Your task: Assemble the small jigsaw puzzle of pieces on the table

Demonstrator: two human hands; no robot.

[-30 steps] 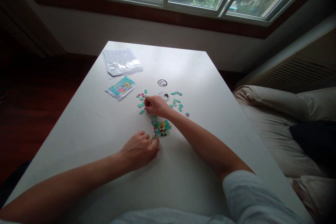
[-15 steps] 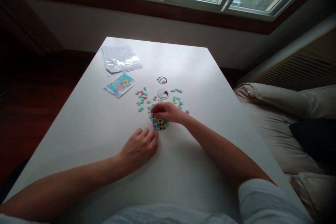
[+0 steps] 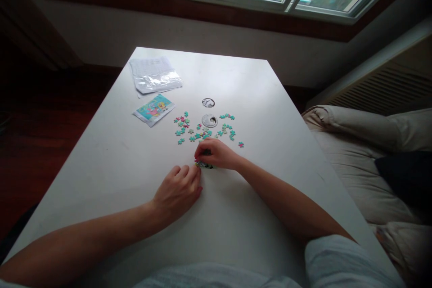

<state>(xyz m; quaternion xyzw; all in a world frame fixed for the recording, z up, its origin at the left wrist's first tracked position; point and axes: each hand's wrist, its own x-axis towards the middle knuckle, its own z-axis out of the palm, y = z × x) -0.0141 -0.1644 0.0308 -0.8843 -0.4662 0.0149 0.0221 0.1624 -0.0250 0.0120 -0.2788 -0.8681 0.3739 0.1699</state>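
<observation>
On the white table [image 3: 118, 157] lies a small, partly joined cartoon jigsaw [image 3: 205, 164], mostly hidden under my right hand [image 3: 216, 153]. That hand is curled, its fingertips pinched down on the joined part; whether a piece is between them I cannot make out. My left hand [image 3: 178, 191] rests on the table just left of the jigsaw, fingers curled, tips touching its near edge. Several loose teal and pink pieces [image 3: 184, 127] lie scattered just beyond my hands.
A picture card [image 3: 154, 109] and a clear plastic bag over paper [image 3: 155, 76] lie at the far left of the table. Two round cable holes [image 3: 209, 120] sit mid-table. A cushioned sofa [image 3: 371, 153] stands to the right; windows run along the far wall.
My right hand drew back from the loose pieces to the joined jigsaw and now covers it. My left hand stayed beside it, shifting slightly.
</observation>
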